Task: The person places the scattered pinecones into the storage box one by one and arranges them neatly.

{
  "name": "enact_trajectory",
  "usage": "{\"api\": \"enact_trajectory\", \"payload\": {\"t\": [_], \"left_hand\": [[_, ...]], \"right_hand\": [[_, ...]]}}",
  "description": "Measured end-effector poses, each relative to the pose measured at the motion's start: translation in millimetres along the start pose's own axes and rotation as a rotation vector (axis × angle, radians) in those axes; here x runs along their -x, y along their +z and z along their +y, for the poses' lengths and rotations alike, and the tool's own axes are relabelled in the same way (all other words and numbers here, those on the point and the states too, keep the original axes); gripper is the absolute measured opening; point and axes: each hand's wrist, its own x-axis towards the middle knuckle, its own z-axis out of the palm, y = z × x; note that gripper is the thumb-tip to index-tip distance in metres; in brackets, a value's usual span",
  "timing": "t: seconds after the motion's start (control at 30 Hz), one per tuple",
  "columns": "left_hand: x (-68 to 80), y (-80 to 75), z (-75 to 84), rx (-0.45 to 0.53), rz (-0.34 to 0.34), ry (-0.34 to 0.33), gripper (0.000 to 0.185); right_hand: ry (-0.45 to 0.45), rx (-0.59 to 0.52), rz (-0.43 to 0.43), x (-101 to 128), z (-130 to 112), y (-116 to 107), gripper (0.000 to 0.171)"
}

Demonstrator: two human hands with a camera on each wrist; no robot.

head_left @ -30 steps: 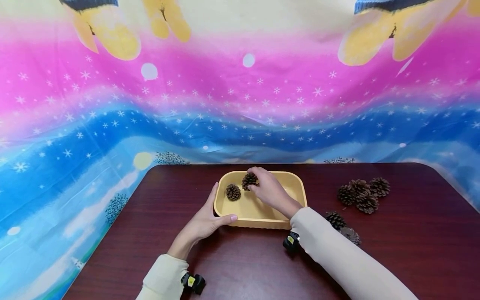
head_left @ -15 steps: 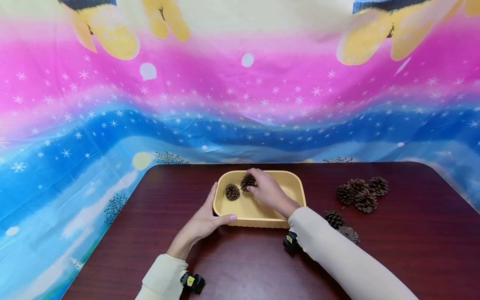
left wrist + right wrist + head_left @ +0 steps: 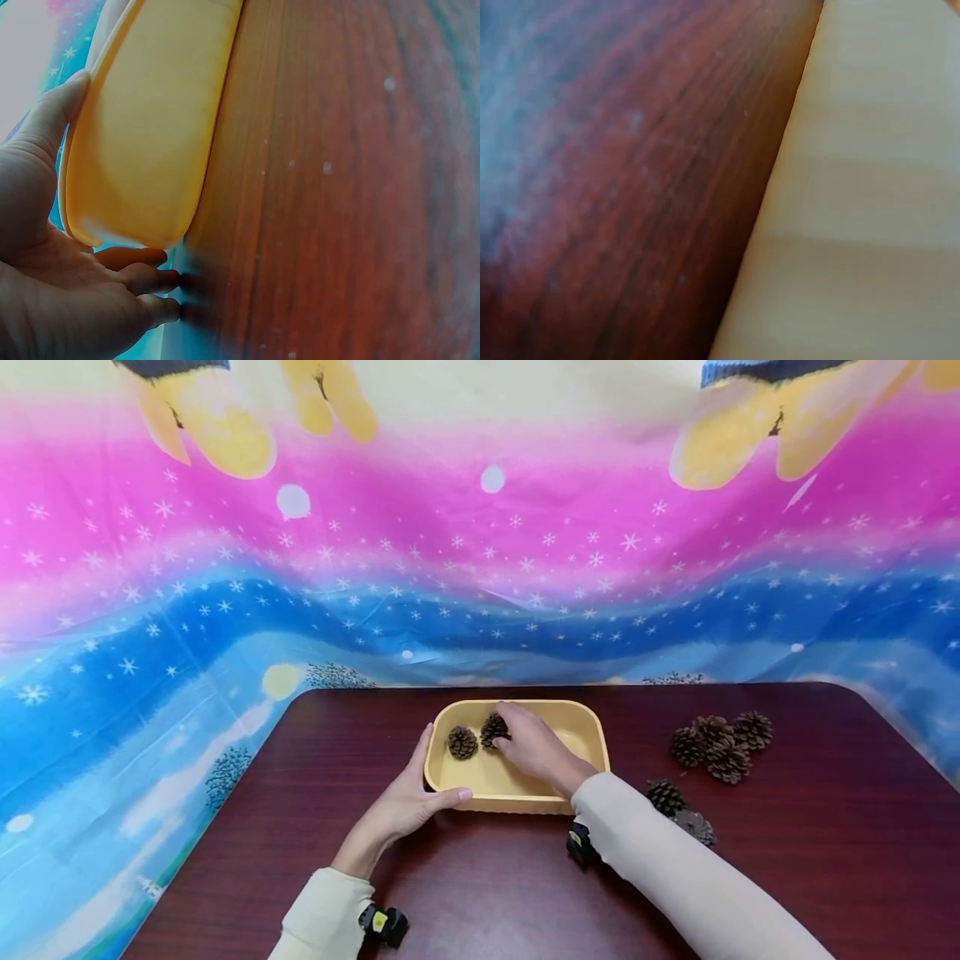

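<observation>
One pinecone (image 3: 492, 732) sits inside the yellow tub (image 3: 480, 777), pinched between the thumb and fingers of the person's right hand (image 3: 536, 745), with a second pinecone (image 3: 462, 742) just to its left. The left hand (image 3: 405, 802) is spread around the tub's near left corner, thumb along the front rim. On the desk (image 3: 480, 877), off to the right, lie a cluster of pinecones (image 3: 729, 762) and, nearer, a pair of pinecones (image 3: 666, 797), before a snowflake-patterned cloth (image 3: 487, 527)

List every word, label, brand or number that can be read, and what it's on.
No readable text.
Left yellow label on the left wrist device: too small to read.
Right yellow label on the right wrist device: too small to read.
Yellow container: no lettering visible.
</observation>
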Motion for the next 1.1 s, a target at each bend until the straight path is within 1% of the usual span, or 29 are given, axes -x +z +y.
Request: {"api": "enact_trajectory", "payload": {"t": [0.2,0.43,0.63,0.93,1.1], "left_hand": [[-0.2,-0.6,0.2,0.008,-0.005,0.005,0.123],[-0.8,-0.5,-0.2,0.004,0.002,0.003,0.123],[-1.8,-0.6,-2.5,0.014,0.002,-0.007,0.125],[-1.5,-0.4,-2.2,0.015,-0.003,-0.004,0.124],[-1.7,-0.5,-2.4,0.012,-0.001,-0.003,0.124]], "right_hand": [[-0.011,0.035,-0.008,-1.5,1.5,0.5,0.042],[-0.022,0.050,-0.010,-2.8,1.9,1.0,0.041],[-0.017,0.054,-0.018,-3.3,1.6,2.0,0.042],[0.008,0.073,-0.041,-2.5,1.7,2.8,0.044],[0.008,0.086,-0.049,-2.7,1.7,2.5,0.046]]}}
